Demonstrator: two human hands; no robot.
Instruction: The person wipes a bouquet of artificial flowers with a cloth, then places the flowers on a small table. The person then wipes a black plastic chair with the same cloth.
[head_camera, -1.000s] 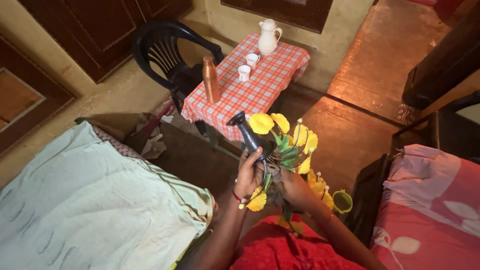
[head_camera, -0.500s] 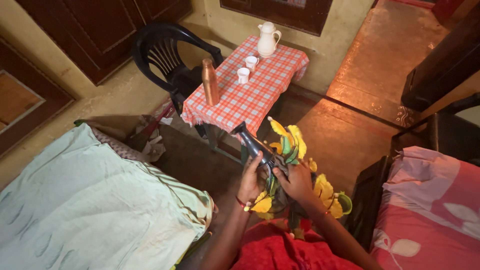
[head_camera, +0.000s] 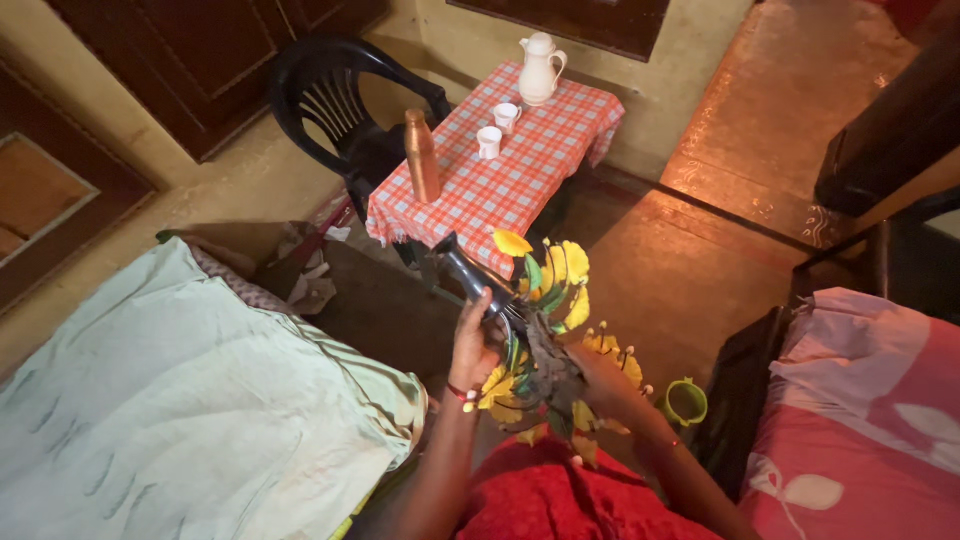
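Aslant, dark vase (head_camera: 470, 277) mouth up-left.

A home, a lived-in room: a small table (head_camera: 560, 170) under a checked cloth with a white jug (head_camera: 540, 70), two cups (head_camera: 497, 130) and a copper bottle (head_camera: 421, 157), a plastic chair (head_camera: 335, 100), beds (head_camera: 180, 410) either side, wooden doors (head_camera: 200, 60)

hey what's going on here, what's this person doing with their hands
A person in red holds a dark narrow-necked vase in the left hand, tilted toward the checked table. The right hand grips a bunch of yellow artificial flowers beside the vase. A copper bottle, two cups and a white jug stand on the table.
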